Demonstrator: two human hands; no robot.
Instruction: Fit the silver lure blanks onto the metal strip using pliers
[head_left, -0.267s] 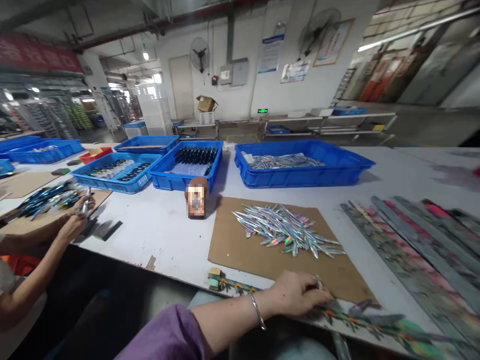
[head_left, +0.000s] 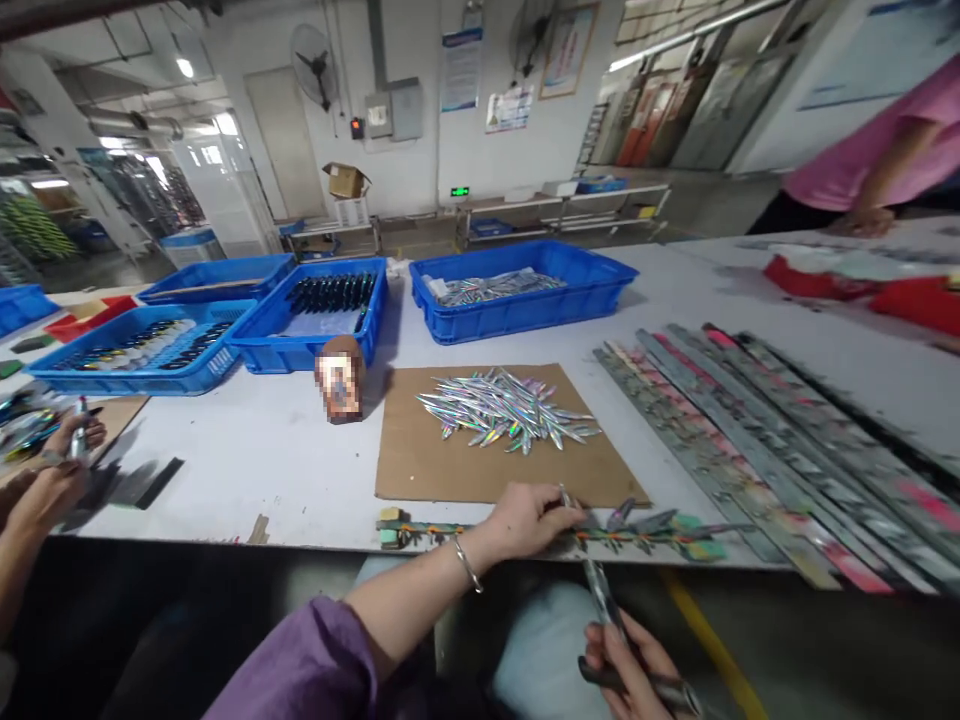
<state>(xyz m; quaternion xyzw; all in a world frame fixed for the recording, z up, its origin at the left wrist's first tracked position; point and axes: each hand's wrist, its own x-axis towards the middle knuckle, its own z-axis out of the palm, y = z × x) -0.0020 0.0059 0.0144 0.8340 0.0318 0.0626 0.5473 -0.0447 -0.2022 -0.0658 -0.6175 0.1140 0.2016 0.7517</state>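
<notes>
The long multicoloured strip (head_left: pixel 555 537), a narrow rack carrying small grey leaf-shaped pieces, lies along the near edge of the white table (head_left: pixel 247 460), low in the middle of the frame. Its long axis runs left to right, one end at a small green-and-tan block in the lower centre, the other pointing toward the lower right.

Going by size, the white table fills most of the frame. On it, at the right, a bundle of long grey and pink strips (head_left: pixel 757 430) runs diagonally from centre to lower right. Three large blue plastic crates stand across the upper left and centre, the nearest to centre being the blue crate of iridescent pieces (head_left: pixel 525 300). A brown cardboard sheet (head_left: pixel 465 470) lies in the middle, just beyond the multicoloured strip, bearing a heap of shiny holographic spindle-shaped pieces (head_left: pixel 506 410).

The left hand (head_left: pixel 525 520), with a thin bangle at the wrist, rests on the multicoloured strip, its fingers pinching a slim metal piece that stands against the strip. The right hand (head_left: pixel 637 670), at the bottom right below the table edge, has its fingers wrapped around a slender silvery tool (head_left: pixel 604 600) that points up and to the left toward the strip.

At the far left, another person's hands (head_left: pixel 60 460) hold a small object.
</notes>
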